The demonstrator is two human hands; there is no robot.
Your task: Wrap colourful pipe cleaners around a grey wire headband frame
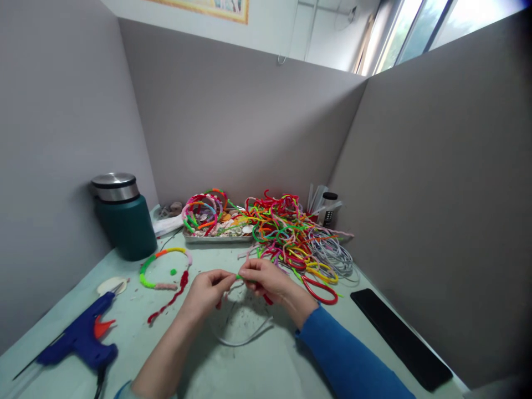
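My left hand (211, 285) and my right hand (266, 277) meet above the table, thumbs and fingertips pinched together. Between them shows a short bit of green cord (238, 276), with a pale pink strand and something dark red partly hidden beneath the fingers. A grey-white cord (238, 344) curves below my hands, its far part hidden by them. To the left lies a ring wrapped in bands of green, orange, yellow and pink (145, 271), its end trailing a fuzzy dark red strand (168, 305). A small green piece (173, 272) rests inside the ring.
A blue glue gun (78, 338) lies at the left by a round white pad (112, 285). Behind stand a teal flask (127, 221), a tray (216, 239) of small pieces and wrapped rings, and a heap of coloured cords (282, 227). A black phone-like slab (399, 338) lies right.
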